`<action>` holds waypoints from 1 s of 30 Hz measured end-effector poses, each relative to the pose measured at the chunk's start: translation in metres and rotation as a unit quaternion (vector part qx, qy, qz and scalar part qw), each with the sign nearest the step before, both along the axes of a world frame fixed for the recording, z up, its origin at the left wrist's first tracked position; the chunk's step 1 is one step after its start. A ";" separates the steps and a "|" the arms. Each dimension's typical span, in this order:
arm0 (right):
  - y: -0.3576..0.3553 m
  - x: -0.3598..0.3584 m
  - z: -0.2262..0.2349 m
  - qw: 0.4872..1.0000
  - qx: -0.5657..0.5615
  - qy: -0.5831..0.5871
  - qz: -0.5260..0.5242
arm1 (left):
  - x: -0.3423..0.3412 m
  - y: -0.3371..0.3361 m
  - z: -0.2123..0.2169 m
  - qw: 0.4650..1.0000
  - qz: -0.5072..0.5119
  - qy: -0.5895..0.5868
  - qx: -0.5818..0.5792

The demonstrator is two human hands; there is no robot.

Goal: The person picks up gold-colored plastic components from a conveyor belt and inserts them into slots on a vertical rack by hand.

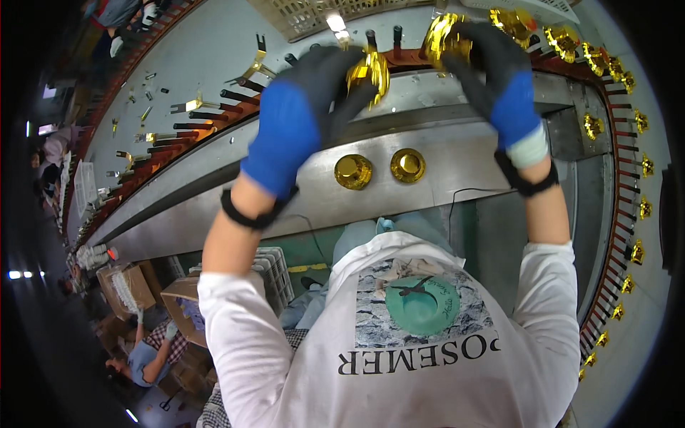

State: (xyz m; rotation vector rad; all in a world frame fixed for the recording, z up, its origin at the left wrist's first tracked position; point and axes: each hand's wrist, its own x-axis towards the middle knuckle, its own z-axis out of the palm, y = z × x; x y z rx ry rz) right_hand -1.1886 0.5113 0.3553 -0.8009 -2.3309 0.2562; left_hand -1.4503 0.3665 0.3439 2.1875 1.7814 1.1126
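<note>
I had my left hand (314, 107) raised at the left of centre and my right hand (492, 78) to its right, both up at the curved rail of pegs (235, 100) that ran from far left, across the top and down the right side. One cap (369, 71) sat in my left hand's fingers, another cap (444, 37) in my right's. More caps on pegs (606, 64) followed the rail to the right of my right hand and down the right edge. Nearer to me than the rail lay a metal ledge (457, 164), with two caps (380, 168) side by side on it, between my forearms. A basket (307, 18) stood beyond the rail. Boxes (128, 285) sat low at my left.
</note>
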 end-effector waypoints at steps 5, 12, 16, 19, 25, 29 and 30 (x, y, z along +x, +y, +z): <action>-0.093 0.031 -0.116 0.980 -0.138 -0.110 0.094 | 0.013 -0.089 -0.142 0.968 -0.024 0.036 -0.249; -0.096 0.060 -0.206 0.918 -0.193 -0.341 0.058 | 0.083 -0.065 -0.227 0.907 0.051 0.146 -0.391; -0.061 0.051 -0.111 0.990 -0.028 -0.130 0.042 | 0.055 -0.037 -0.125 0.980 -0.029 0.055 -0.189; 0.051 0.082 -0.028 0.951 0.235 -0.117 -0.166 | 0.091 0.059 -0.045 0.998 -0.043 0.020 0.029; 0.155 0.092 -0.015 0.980 -0.091 -0.074 -0.158 | 0.115 0.209 -0.027 0.993 -0.048 -0.012 0.108; 0.145 0.093 -0.024 0.988 -0.050 -0.104 -0.102 | 0.107 0.189 -0.025 0.984 -0.058 0.169 -0.016; 0.145 0.096 -0.030 0.988 -0.056 -0.104 -0.100 | 0.096 0.189 -0.048 0.967 -0.051 0.234 0.089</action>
